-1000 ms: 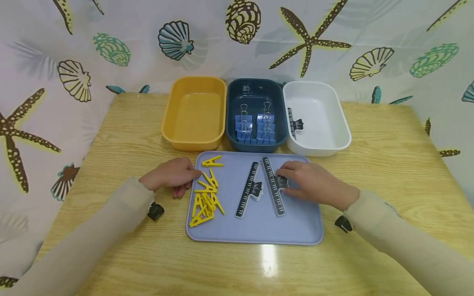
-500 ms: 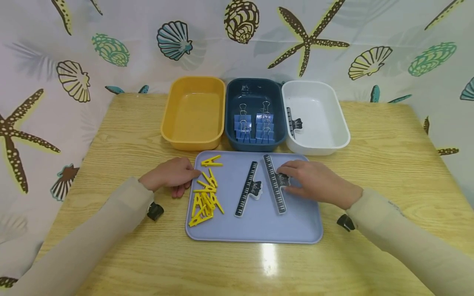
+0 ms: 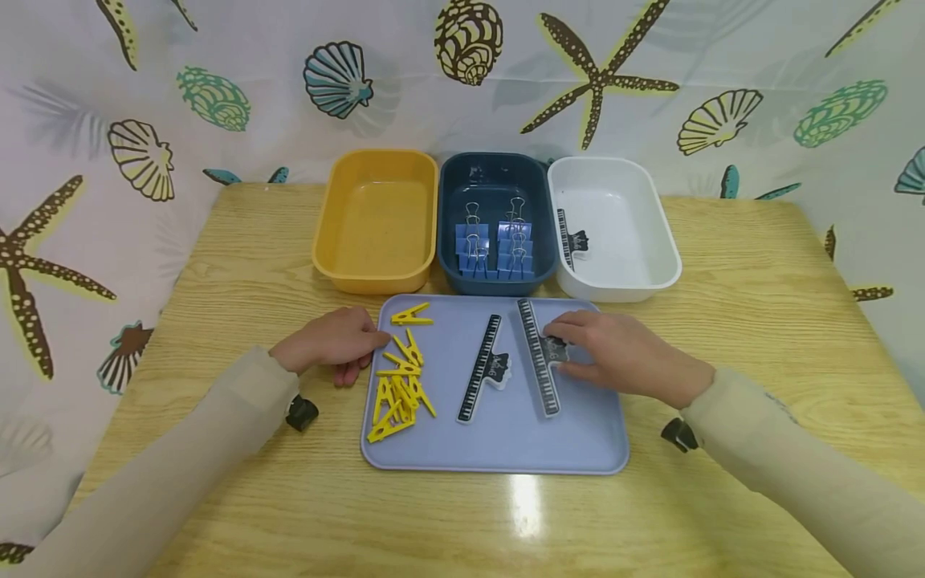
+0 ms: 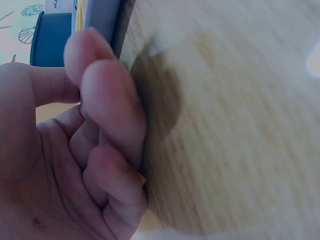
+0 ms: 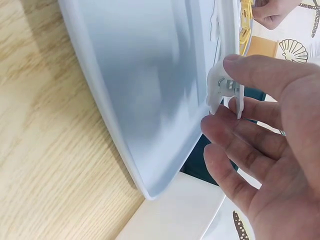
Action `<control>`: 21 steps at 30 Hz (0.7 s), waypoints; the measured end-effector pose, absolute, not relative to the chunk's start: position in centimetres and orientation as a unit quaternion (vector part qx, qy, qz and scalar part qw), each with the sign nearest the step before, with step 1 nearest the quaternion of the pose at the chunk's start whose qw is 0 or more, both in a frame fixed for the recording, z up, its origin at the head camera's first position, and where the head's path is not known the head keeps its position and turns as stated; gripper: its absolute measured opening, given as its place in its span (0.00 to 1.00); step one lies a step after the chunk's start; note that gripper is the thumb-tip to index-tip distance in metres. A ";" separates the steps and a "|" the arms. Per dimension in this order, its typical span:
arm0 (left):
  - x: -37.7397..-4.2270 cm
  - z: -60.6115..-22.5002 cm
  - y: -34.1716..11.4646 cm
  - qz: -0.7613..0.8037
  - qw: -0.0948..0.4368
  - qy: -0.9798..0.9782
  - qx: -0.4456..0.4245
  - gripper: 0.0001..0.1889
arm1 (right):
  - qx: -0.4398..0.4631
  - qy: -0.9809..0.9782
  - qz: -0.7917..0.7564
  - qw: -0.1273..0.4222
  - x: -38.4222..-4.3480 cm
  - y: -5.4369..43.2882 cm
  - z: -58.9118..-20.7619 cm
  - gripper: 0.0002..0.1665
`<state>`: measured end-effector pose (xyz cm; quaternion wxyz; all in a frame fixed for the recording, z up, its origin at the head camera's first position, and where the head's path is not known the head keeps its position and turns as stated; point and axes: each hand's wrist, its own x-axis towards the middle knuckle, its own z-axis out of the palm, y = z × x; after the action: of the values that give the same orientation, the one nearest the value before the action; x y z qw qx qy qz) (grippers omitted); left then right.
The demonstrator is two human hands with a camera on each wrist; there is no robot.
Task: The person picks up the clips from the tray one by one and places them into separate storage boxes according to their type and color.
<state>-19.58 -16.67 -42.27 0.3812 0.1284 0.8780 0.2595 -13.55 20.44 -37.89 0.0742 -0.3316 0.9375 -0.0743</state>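
My right hand pinches the handle of a long clip with a piano-key pattern, above the right half of the lilac tray. In the right wrist view its white handle and spring show between thumb and fingers. A matching piano-key clip lies on the tray to the left. At the tray's left rim, my left hand holds the edge with thumb and forefinger, the other fingers curled. Several yellow clothespins lie along the tray's left side, close to that hand.
Behind the tray stand a yellow bin, a dark blue bin with several blue binder clips, and a white bin holding one piano-key clip. A shell-patterned cloth hangs behind the wooden table.
My right hand has shifted slightly to the right and away from me, with the piano-key clip moving along. The left hand stays at the tray rim.
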 end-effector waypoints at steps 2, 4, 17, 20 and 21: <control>-19.6 -42.2 -16.7 0.259 0.381 0.878 0.128 0.25 | -0.331 0.938 -0.074 0.074 -13.5 20.5 -37.8 0.28; -19.6 -42.2 -16.7 0.259 0.381 0.878 0.129 0.25 | -0.331 0.938 -0.073 0.072 -13.5 20.6 -37.7 0.28; -19.5 -42.3 -16.7 0.268 0.381 0.876 0.130 0.25 | -0.332 0.939 -0.069 0.065 -13.5 21.1 -37.2 0.28; -19.5 -42.4 -16.8 0.272 0.382 0.874 0.127 0.25 | -0.331 0.939 -0.070 0.066 -13.5 21.2 -37.1 0.27; -19.5 -42.4 -16.8 0.274 0.382 0.873 0.126 0.25 | -0.331 0.939 -0.071 0.065 -13.5 21.2 -37.1 0.27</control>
<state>-19.48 -16.78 -42.36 0.3825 0.1258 0.8735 0.2738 -13.55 21.23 -37.11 0.0655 -0.3312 0.9386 -0.0706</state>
